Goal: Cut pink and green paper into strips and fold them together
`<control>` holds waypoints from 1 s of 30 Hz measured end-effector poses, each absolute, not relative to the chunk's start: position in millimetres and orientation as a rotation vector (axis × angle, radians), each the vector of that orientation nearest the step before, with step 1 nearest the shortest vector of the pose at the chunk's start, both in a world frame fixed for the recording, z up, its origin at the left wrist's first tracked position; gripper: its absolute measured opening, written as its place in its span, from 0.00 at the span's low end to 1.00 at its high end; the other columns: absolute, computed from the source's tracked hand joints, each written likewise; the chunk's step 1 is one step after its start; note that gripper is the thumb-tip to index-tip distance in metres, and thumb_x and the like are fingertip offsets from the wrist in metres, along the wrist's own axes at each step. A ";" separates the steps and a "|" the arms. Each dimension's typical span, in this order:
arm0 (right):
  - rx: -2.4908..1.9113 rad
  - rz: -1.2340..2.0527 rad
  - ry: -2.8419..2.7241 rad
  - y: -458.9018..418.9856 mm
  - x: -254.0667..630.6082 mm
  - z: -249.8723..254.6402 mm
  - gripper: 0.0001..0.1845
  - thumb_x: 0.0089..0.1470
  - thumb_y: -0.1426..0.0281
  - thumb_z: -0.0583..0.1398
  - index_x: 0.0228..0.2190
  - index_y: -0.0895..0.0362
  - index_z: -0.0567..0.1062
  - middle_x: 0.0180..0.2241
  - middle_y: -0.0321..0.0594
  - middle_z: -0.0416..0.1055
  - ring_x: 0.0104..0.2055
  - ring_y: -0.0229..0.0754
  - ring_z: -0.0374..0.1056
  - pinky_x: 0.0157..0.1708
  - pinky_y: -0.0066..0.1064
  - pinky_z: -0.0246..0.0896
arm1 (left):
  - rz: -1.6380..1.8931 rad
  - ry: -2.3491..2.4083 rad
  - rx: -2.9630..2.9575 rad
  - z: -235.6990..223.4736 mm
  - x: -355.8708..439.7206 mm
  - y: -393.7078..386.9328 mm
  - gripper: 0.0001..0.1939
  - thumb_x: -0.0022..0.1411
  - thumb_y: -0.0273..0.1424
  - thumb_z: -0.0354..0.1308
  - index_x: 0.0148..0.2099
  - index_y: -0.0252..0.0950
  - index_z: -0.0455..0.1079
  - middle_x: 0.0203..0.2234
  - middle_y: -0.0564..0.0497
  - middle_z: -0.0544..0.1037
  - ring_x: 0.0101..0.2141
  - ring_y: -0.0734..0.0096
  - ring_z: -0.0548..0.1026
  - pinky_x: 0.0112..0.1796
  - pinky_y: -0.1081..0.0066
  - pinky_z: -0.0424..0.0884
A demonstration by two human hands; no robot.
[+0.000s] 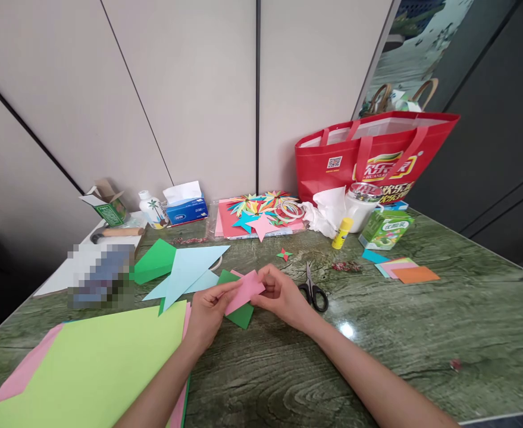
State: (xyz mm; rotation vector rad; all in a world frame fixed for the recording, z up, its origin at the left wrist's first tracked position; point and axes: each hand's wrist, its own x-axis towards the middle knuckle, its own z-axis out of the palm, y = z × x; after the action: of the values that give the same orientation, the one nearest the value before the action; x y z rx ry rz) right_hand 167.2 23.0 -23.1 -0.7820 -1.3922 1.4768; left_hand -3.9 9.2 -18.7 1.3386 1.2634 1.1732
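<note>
"Where are we holding the pink paper (246,292)?"
"Left of the scissors (313,295): our left hand (210,310) pinches its left end, and our right hand (284,297), nearer the scissors, grips its right end"
"What else do we see around the scissors?"
"Dark green paper (242,316) to their left, partly hidden by the pink paper, and a yellow glue stick (342,233) beyond them to the right"

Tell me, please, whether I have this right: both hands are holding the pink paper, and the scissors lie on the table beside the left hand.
Not quite: the head view shows the scissors beside the right hand, not the left hand. The rest holds: both hands have the pink paper, and the scissors lie on the table.
</note>
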 end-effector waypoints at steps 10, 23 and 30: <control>-0.811 1.298 -1.658 26.9 173.5 -26.7 0.06 0.44 0.71 0.61 0.27 0.57 0.78 0.28 0.38 0.69 0.29 0.36 0.64 0.27 0.25 0.57 | 1.087 1.299 1.463 -6.9 1.5 5.1 0.10 0.50 0.31 0.56 0.35 0.37 0.77 0.30 0.52 0.80 0.29 0.66 0.74 0.30 0.73 0.68; -0.796 1.437 -1.678 28.0 181.7 -20.1 0.06 0.39 0.74 0.63 0.26 0.58 0.78 0.31 0.38 0.73 0.32 0.38 0.67 0.31 0.27 0.58 | 0.953 1.217 1.422 -3.6 3.7 2.0 0.12 0.52 0.33 0.56 0.39 0.37 0.75 0.34 0.50 0.79 0.34 0.64 0.74 0.34 0.72 0.69; -0.967 1.522 -1.427 29.1 177.8 -24.3 0.09 0.33 0.72 0.66 0.25 0.59 0.77 0.22 0.34 0.72 0.23 0.35 0.64 0.24 0.25 0.58 | 1.005 1.177 1.153 -0.6 7.1 2.3 0.25 0.45 0.33 0.62 0.48 0.34 0.68 0.27 0.51 0.79 0.28 0.65 0.76 0.32 0.67 0.72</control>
State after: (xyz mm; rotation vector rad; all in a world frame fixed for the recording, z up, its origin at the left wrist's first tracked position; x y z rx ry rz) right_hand 177.8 29.1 -24.3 -0.9674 -1.4274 1.5221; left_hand 7.1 2.3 -0.6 1.1527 1.1772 1.0049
